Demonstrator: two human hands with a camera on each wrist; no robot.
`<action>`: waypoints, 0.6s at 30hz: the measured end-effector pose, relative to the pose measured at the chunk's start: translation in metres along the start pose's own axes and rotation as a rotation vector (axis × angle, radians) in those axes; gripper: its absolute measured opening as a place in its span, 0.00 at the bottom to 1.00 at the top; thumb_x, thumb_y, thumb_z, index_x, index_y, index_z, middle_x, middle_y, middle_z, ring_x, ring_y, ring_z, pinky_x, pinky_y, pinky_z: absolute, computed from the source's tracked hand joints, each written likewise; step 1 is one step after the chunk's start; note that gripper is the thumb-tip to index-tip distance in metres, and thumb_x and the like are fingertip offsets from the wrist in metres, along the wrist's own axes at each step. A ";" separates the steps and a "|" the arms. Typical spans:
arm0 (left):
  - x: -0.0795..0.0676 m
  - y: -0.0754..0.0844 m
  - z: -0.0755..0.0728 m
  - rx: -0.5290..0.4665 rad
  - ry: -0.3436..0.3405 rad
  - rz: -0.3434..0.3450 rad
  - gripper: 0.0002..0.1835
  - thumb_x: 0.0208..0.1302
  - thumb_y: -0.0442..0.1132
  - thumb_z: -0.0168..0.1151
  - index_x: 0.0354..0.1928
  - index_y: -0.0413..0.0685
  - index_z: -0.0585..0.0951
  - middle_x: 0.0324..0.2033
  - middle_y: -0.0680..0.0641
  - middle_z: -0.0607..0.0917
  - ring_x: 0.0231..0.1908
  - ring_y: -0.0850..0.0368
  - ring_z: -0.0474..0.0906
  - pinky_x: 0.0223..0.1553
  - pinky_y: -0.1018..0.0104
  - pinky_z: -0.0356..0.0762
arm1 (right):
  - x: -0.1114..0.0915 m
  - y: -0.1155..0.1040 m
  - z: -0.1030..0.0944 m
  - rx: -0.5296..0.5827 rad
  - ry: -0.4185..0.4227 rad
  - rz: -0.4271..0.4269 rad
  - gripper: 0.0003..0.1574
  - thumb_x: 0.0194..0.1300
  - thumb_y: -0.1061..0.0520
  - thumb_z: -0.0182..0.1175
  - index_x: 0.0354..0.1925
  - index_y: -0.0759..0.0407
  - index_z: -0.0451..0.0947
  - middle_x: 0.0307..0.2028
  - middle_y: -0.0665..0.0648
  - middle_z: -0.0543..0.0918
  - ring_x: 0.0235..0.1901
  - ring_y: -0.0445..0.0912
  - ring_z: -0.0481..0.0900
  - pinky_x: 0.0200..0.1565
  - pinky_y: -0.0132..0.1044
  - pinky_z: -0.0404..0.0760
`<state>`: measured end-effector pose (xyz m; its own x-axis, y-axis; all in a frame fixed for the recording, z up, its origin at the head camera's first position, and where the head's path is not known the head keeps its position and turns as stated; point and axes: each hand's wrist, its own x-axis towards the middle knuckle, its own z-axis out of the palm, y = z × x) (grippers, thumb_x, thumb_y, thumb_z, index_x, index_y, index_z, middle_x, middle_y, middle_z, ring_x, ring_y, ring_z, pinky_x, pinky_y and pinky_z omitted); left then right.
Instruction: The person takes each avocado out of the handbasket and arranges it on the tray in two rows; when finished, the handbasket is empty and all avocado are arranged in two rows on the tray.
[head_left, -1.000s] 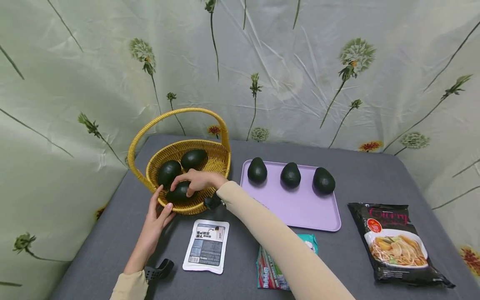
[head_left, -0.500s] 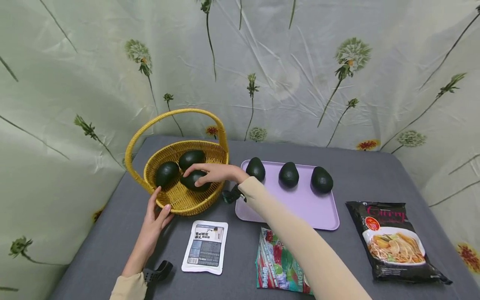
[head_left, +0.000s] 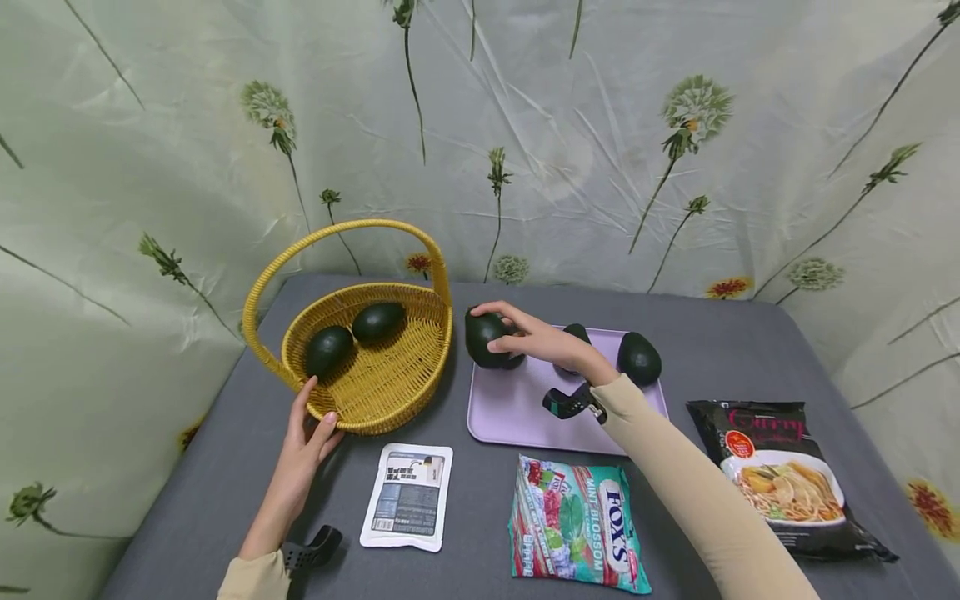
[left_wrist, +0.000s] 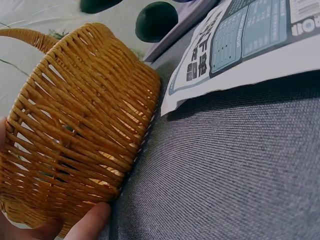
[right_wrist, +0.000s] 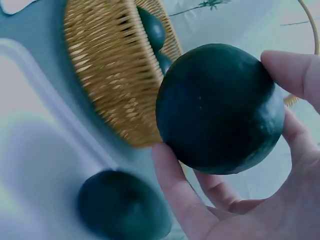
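Observation:
In the head view, my right hand [head_left: 543, 340] grips a dark green avocado [head_left: 484, 340] over the far left part of the lilac tray [head_left: 510, 421]. The right wrist view shows thumb and fingers round that avocado [right_wrist: 215, 110], with another avocado [right_wrist: 122, 205] below on the tray. My left hand [head_left: 300, 458] holds the near left rim of the yellow wicker basket [head_left: 397, 375], its fingers against the wickerwork [left_wrist: 85, 110] in the left wrist view. Two avocados lie inside the basket, at its left [head_left: 328, 350] and back [head_left: 378, 322]. Further tray avocados [head_left: 640, 358] are partly hidden behind my right hand.
A white printed pouch [head_left: 407, 497] lies in front of the basket. Nearer than the tray is a teal and red candy bag [head_left: 577, 525], and a black curry noodle packet [head_left: 783, 475] lies at the right. A floral curtain [head_left: 562, 150] hangs behind the grey table.
My right hand has lifted an avocado out of the basket and carried it right, over the tray. The candy bag is now uncovered. My left hand stays at the basket rim.

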<state>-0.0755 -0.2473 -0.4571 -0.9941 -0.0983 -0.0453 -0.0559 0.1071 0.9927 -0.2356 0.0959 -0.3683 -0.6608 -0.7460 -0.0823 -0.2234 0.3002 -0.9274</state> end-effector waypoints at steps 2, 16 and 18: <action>0.000 0.000 0.000 -0.001 -0.001 0.002 0.36 0.76 0.40 0.46 0.76 0.60 0.40 0.72 0.38 0.40 0.66 0.38 0.51 0.47 0.82 0.72 | -0.013 0.007 -0.001 -0.025 0.032 0.023 0.32 0.69 0.53 0.57 0.68 0.45 0.60 0.59 0.61 0.67 0.57 0.55 0.65 0.51 0.48 0.76; 0.000 0.000 -0.001 -0.003 0.003 0.005 0.36 0.76 0.41 0.46 0.76 0.59 0.40 0.72 0.39 0.40 0.66 0.39 0.51 0.47 0.82 0.72 | -0.038 0.046 0.037 -0.020 0.008 0.088 0.30 0.67 0.52 0.60 0.64 0.51 0.63 0.49 0.60 0.75 0.41 0.51 0.77 0.40 0.46 0.81; 0.000 -0.001 0.000 -0.001 0.006 0.004 0.36 0.76 0.41 0.46 0.76 0.59 0.40 0.72 0.39 0.40 0.66 0.39 0.51 0.47 0.82 0.72 | -0.037 0.049 0.042 -0.025 0.003 0.103 0.30 0.67 0.52 0.60 0.63 0.51 0.62 0.46 0.59 0.76 0.36 0.50 0.79 0.38 0.44 0.81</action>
<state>-0.0757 -0.2478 -0.4576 -0.9938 -0.1036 -0.0410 -0.0520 0.1063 0.9930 -0.1919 0.1136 -0.4257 -0.6833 -0.7088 -0.1755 -0.1722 0.3900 -0.9046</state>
